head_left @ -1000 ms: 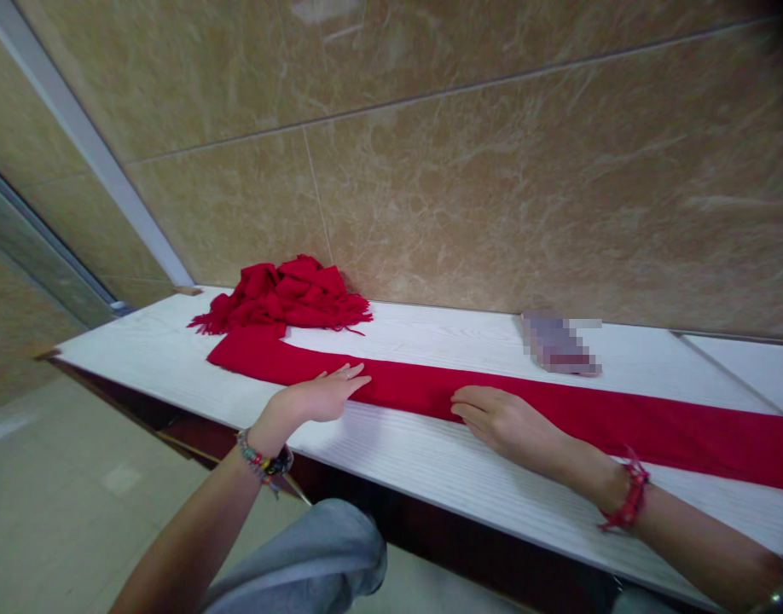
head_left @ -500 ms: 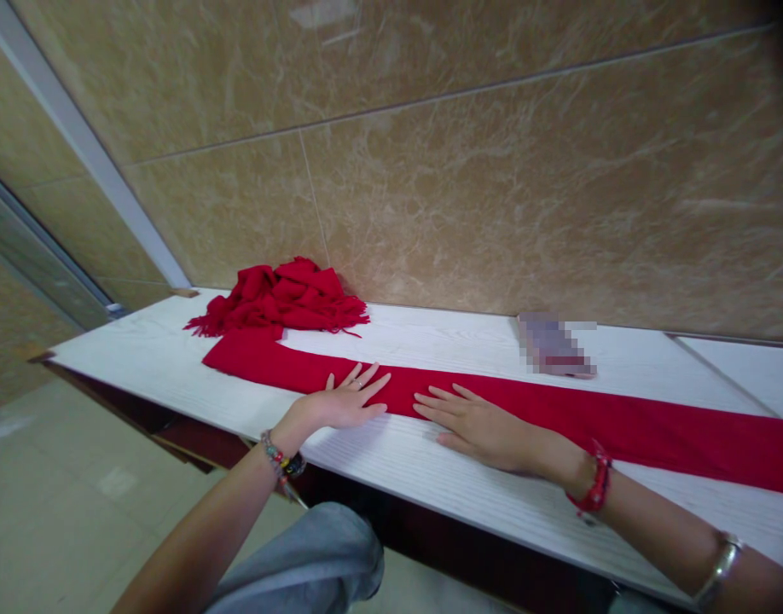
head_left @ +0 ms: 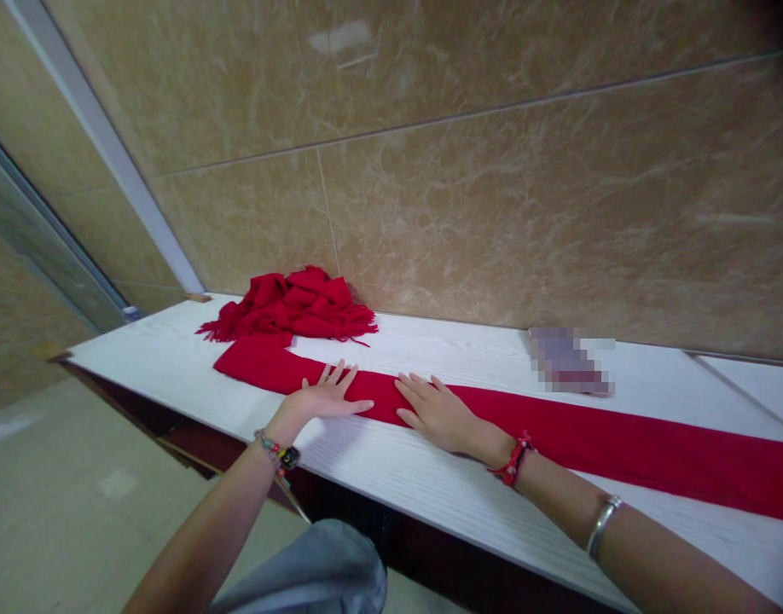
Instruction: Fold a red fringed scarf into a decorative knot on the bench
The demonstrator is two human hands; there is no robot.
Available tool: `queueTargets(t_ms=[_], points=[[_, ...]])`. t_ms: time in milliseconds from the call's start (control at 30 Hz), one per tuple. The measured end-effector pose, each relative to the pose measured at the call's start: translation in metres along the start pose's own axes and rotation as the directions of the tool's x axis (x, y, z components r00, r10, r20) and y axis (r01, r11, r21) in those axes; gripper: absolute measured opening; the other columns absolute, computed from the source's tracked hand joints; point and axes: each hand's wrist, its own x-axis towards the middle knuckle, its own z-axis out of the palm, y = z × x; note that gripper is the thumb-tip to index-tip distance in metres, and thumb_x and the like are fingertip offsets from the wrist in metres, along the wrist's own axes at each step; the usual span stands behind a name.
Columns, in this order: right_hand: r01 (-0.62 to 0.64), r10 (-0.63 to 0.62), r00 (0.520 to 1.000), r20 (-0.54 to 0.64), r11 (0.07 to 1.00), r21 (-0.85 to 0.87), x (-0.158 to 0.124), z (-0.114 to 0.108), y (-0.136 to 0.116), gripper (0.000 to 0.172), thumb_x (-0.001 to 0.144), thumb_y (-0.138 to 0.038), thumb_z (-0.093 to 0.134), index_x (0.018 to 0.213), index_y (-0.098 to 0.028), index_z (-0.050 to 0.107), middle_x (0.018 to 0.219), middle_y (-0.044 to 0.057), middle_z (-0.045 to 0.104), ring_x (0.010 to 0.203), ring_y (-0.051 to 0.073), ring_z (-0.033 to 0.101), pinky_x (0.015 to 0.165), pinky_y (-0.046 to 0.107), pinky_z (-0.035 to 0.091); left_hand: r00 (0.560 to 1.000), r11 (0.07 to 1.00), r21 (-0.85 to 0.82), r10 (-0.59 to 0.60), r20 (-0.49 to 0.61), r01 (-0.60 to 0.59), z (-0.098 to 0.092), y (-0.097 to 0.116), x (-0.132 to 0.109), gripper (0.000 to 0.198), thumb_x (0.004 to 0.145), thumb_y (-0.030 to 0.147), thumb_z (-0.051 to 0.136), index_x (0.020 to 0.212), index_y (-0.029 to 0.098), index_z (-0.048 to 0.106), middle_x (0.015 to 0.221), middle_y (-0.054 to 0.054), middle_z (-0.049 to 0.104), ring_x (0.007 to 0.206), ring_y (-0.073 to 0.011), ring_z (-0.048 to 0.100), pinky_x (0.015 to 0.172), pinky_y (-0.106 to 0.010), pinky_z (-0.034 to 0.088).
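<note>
A long red scarf (head_left: 596, 431) lies flat in a folded strip along the white tabletop (head_left: 430, 477) and runs out of view at the right. Its left end bends back toward a crumpled, fringed red heap (head_left: 302, 305) near the wall; whether both are one piece I cannot tell for sure. Palm down with fingers spread, my left hand (head_left: 327, 396) rests on the strip near its left bend. My right hand (head_left: 441, 416) lies flat on the same strip, a little to the right, fingers stretched out.
A blurred-out phone-like object (head_left: 567, 362) lies behind the strip, close to the marbled tile wall (head_left: 494, 213). Open dark shelving (head_left: 443, 554) shows under the table's front edge. My knee (head_left: 321, 563) is close below it. Tiled floor (head_left: 65, 477) is at the left.
My left hand has slid slightly left along the strip. My right hand has also shifted left, its forearm farther into view. The camera has tilted a little, moving the scene slightly down and right.
</note>
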Motion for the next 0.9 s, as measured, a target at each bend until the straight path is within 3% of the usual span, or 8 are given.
queueTargets(t_ms=[133, 267, 367, 500, 600, 700, 767, 900], points=[[-0.027, 0.026, 0.998, 0.053, 0.999, 0.018, 0.0, -0.007, -0.001, 0.056, 0.089, -0.041, 0.023, 0.134, -0.008, 0.028, 0.14, 0.014, 0.025, 0.128, 0.026, 0.021, 0.102, 0.048, 0.02, 0.985, 0.984, 0.023, -0.174, -0.012, 0.175, -0.007, -0.024, 0.003, 0.086, 0.069, 0.073, 0.029, 0.138, 0.025, 0.01, 0.144, -0.01, -0.002, 0.128, -0.0396, -0.002, 0.091, -0.067, 0.009], [-0.032, 0.032, 0.999, 0.004, 0.999, 0.043, 0.025, -0.011, -0.017, 0.058, 0.088, -0.043, 0.024, 0.134, -0.008, 0.027, 0.141, 0.014, 0.021, 0.129, 0.027, 0.017, 0.102, 0.05, 0.016, 0.959, 0.961, 0.026, -0.273, -0.081, 0.276, -0.014, -0.039, 0.003, 0.076, 0.076, 0.068, 0.018, 0.138, 0.025, 0.008, 0.144, -0.009, -0.006, 0.129, -0.0361, -0.003, 0.094, -0.064, 0.009], [0.044, -0.042, 0.999, -0.023, 0.997, 0.065, 0.053, -0.004, -0.033, 0.058, 0.088, -0.042, 0.026, 0.134, -0.008, 0.027, 0.141, 0.013, 0.021, 0.129, 0.025, 0.016, 0.103, 0.048, 0.014, 0.966, 0.977, 0.06, -0.193, -0.174, 0.206, -0.011, -0.045, 0.001, 0.069, 0.082, 0.06, 0.015, 0.139, 0.021, 0.005, 0.144, -0.01, -0.005, 0.13, -0.0311, -0.003, 0.099, -0.055, 0.011], [0.099, -0.098, 0.995, -0.017, 0.992, 0.081, 0.075, 0.013, -0.044, 0.055, 0.088, -0.04, 0.026, 0.133, -0.008, 0.03, 0.139, 0.013, 0.028, 0.128, 0.023, 0.021, 0.103, 0.044, 0.018, 0.985, 0.991, 0.136, 0.021, -0.169, 0.002, 0.005, -0.064, 0.0, 0.059, 0.087, 0.052, 0.018, 0.138, 0.024, 0.012, 0.145, -0.006, 0.005, 0.131, -0.0256, 0.005, 0.1, -0.049, 0.017], [0.105, -0.104, 0.994, -0.024, 0.991, 0.081, 0.077, 0.022, -0.043, 0.055, 0.088, -0.04, 0.024, 0.132, -0.009, 0.031, 0.138, 0.013, 0.03, 0.128, 0.023, 0.023, 0.103, 0.043, 0.018, 0.976, 0.98, 0.201, 0.039, -0.216, 0.006, 0.009, -0.1, 0.0, 0.054, 0.088, 0.049, 0.021, 0.136, 0.026, 0.018, 0.144, -0.005, 0.015, 0.131, -0.0228, 0.011, 0.1, -0.049, 0.015], [0.104, -0.102, 0.994, -0.033, 0.992, 0.076, 0.075, 0.024, -0.042, 0.055, 0.088, -0.04, 0.023, 0.132, -0.009, 0.032, 0.138, 0.013, 0.029, 0.127, 0.023, 0.024, 0.103, 0.043, 0.019, 0.935, 0.953, 0.272, -0.027, -0.354, 0.131, 0.004, -0.148, -0.001, 0.049, 0.088, 0.045, 0.024, 0.134, 0.03, 0.024, 0.143, -0.002, 0.018, 0.131, -0.0262, 0.009, 0.099, -0.057, 0.006], [0.104, -0.102, 0.994, -0.033, 0.992, 0.073, 0.075, 0.024, -0.042, 0.055, 0.088, -0.04, 0.023, 0.132, -0.009, 0.033, 0.138, 0.013, 0.03, 0.127, 0.023, 0.024, 0.103, 0.044, 0.019, 0.894, 0.94, 0.214, -0.159, -0.418, 0.267, -0.001, -0.178, -0.001, 0.05, 0.087, 0.045, 0.026, 0.135, 0.031, 0.021, 0.144, -0.001, 0.014, 0.131, -0.0295, 0.007, 0.096, -0.061, 0.006], [0.102, -0.1, 0.995, -0.026, 0.992, 0.077, 0.076, 0.024, -0.044, 0.055, 0.087, -0.04, 0.023, 0.132, -0.008, 0.033, 0.138, 0.012, 0.03, 0.127, 0.023, 0.024, 0.103, 0.044, 0.018, 0.845, 0.895, 0.028, -0.409, -0.344, 0.445, -0.01, -0.22, -0.005, 0.048, 0.089, 0.043, 0.018, 0.135, 0.03, 0.023, 0.142, -0.004, 0.022, 0.127, -0.0329, 0.02, 0.093, -0.061, 0.02]])
